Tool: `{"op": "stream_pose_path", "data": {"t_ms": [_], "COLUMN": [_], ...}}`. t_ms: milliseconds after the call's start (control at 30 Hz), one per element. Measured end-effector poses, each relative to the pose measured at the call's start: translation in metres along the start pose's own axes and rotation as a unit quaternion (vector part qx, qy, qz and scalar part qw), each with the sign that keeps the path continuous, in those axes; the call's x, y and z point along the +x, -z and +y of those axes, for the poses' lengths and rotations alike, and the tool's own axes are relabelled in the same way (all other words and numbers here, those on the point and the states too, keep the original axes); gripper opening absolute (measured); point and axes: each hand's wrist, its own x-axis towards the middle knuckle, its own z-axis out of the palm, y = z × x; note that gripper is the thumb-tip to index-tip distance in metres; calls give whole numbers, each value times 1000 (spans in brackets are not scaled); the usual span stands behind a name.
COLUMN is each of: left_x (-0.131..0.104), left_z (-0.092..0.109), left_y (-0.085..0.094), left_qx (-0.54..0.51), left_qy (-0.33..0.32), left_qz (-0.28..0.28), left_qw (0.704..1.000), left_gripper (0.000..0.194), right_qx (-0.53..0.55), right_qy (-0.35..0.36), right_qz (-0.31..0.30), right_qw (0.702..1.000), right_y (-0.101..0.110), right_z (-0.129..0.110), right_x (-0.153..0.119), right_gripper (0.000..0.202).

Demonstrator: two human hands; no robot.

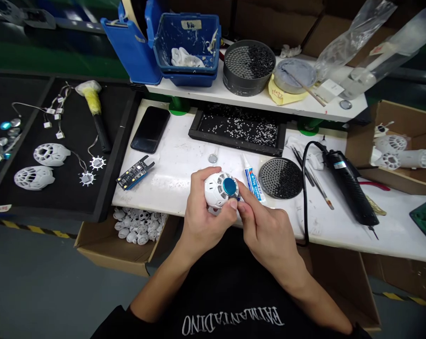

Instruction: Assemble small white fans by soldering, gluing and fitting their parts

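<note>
My left hand [204, 223] is closed around a rounded white plastic shell [213, 190] with slots and a vented end. A shiny blue disc [229, 186] sits in the middle of that end. Its thumb presses near the disc's lower edge. From the other side, my right hand [267, 226] meets the shell, fingers pinched at its right edge. A tiny dark blue bit shows between those fingertips, too small to name. Just behind the hands lie a blue-and-white glue tube [253, 181] and a small silver disc [212, 158].
Right of the tube are a round dish of black bits [281, 178], tweezers [315, 183] and a corded black power tool [350, 188]. Leftward lie a phone [150, 129], a circuit board [135, 173] and a black tray [82, 197] with white shells. A shelf [206, 94] holds blue bins [188, 47].
</note>
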Motion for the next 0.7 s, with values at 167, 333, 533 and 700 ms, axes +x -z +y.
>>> {"op": "stream_pose_path", "data": {"t_ms": [167, 333, 533, 700], "left_x": [-1, -2, -5, -5], "left_z": [-5, -7, -16, -26], "left_y": [-5, -14, -23, -26], "left_qx": [-8, -20, -38, -30], "left_qy": [18, 35, 58, 66], "left_qz": [6, 25, 36, 44], "left_qw": [1000, 999, 997, 996], "left_gripper": [53, 51, 49, 48], "right_qx": [-3, 5, 22, 21], "right_qy": [-16, -39, -71, -89], "right_qz": [10, 30, 32, 24], "right_qw": [1000, 999, 997, 995], "right_y": [-7, -15, -27, -36], "right_z": [1, 5, 9, 13], "right_x": [-3, -4, -7, -7], "right_gripper": [45, 43, 43, 45]}}
